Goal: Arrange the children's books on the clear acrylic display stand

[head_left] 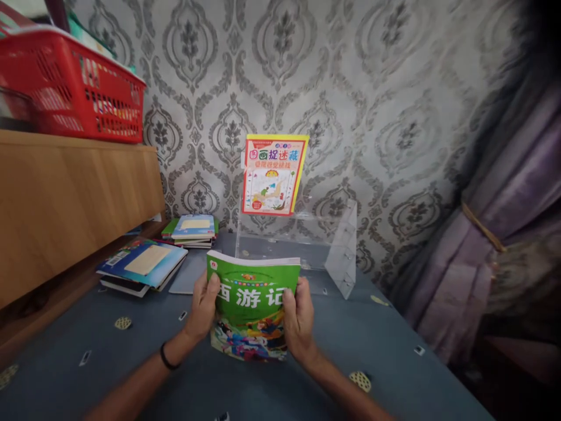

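A green paperback book (pixel 252 316) with large white characters and a colourful picture on its cover is held upright between both hands. My left hand (pixel 204 307) is closed on its left edge, thumb on the front cover. On the opposite edge, my right hand (pixel 300 318) grips it the same way. Just behind the book stands a clear plastic book rack (pixel 342 251) with stepped sides. In its upper back tier rests a red-and-yellow picture book (pixel 274 175), cover facing me. The held book hides part of the rack's lower front.
Books with a blue cover (pixel 166 266) lie stacked at the left; a smaller book stack (pixel 195 228) sits behind them. A wooden cabinet (pixel 87 193) overhangs the left side, carrying a red basket (pixel 109 99). A purple curtain (pixel 495 234) hangs at the right.
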Tool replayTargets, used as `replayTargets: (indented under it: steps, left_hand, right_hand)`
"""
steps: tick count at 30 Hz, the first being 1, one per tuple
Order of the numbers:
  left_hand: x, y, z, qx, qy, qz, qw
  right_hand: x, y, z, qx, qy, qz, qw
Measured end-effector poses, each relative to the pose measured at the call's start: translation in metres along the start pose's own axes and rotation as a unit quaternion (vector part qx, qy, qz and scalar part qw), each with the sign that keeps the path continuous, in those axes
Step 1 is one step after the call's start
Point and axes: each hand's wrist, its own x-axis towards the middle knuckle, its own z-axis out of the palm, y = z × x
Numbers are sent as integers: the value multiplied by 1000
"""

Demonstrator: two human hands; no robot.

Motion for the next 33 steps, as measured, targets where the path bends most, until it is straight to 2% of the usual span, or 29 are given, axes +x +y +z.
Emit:
replayTargets:
  steps: [3, 9, 14, 17, 27, 30, 33]
  left_hand:
    - [-5, -1, -3, 29, -42, 4, 999]
    - [-15, -17, -10, -12, -80, -105, 991]
    - [-23, -41, -19, -66, -90, -166, 980]
    - [-23, -47, -23, -85, -115, -195, 970]
    - [-21, -48, -30, -113, -215, -205, 948]
    - [-21, -44, -29, -101, -211, -219, 947]
    - [-20, -39, -25, -86, -181, -229, 953]
  right_hand:
    - [-12, 6, -3, -10, -1, 16, 1000]
    - [-42, 17, -9, -15, -46, 61, 997]
    - [-47, 22, -13, 17, -76, 53, 996]
    - [-44, 22, -15, 36, -90, 39, 994]
    - [-46, 22, -22, 64, -141, 33, 987]
    - [-47, 22, -23, 46, -139, 27, 989]
    - [-46, 20, -23, 38, -136, 33, 989]
